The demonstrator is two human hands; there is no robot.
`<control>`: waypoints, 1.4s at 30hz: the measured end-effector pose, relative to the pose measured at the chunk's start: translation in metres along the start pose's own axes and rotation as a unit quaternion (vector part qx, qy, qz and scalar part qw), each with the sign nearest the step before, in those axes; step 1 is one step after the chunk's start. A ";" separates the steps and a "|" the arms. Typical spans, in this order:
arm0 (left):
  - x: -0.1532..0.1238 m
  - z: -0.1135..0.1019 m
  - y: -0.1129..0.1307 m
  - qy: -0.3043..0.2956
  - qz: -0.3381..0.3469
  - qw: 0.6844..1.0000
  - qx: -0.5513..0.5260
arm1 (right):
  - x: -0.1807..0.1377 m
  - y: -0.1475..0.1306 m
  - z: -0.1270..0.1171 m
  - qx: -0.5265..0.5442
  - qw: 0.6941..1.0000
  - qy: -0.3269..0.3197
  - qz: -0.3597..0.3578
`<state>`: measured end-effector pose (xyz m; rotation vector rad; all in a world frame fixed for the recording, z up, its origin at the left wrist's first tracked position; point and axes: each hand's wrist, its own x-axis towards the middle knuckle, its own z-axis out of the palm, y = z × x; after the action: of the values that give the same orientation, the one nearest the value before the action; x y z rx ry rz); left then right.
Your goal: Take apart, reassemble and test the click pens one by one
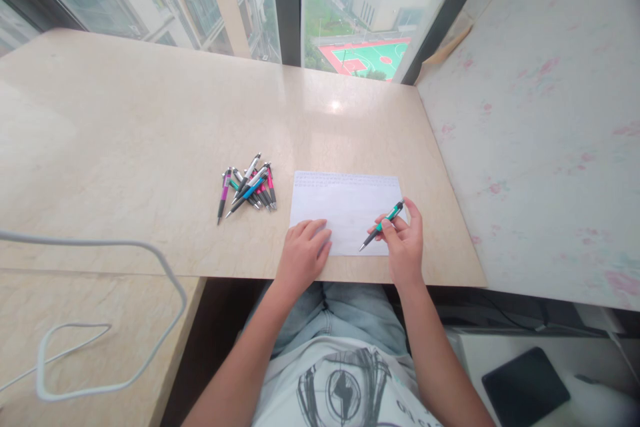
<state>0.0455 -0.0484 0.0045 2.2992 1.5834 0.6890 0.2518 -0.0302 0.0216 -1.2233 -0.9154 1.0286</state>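
Observation:
A white sheet of paper (pixel 345 203) lies near the front edge of a beige marble table (pixel 150 120), with a faint line of writing along its top. My left hand (pixel 303 250) rests flat on the sheet's lower left corner, fingers spread. My right hand (pixel 403 240) grips a teal and black pen (pixel 383 225) in a writing hold, its tip just above or on the lower right part of the sheet. A pile of several pens (pixel 247 187) in pink, purple, blue and teal lies left of the paper.
A window at the back shows buildings and a sports court (pixel 370 57). A floral wall panel (pixel 540 120) borders the table on the right. A white cable (pixel 100 320) loops at the lower left. A dark tablet-like object (pixel 525 387) sits at the lower right.

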 end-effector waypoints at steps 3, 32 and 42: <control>0.000 0.000 0.000 0.001 0.002 1.000 -0.005 | 0.000 -0.001 0.000 -0.003 1.000 0.007 -0.009; 0.000 -0.001 -0.001 0.003 0.005 1.000 -0.013 | 0.016 0.002 0.014 0.000 0.996 -0.012 0.083; 0.001 -0.004 0.003 -0.005 0.018 1.000 -0.018 | 0.053 0.008 0.053 0.009 0.997 -0.057 0.053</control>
<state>0.0455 -0.0488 0.0095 2.3071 1.5155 0.7076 0.2164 0.0363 0.0208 -1.2189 -0.9355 1.1974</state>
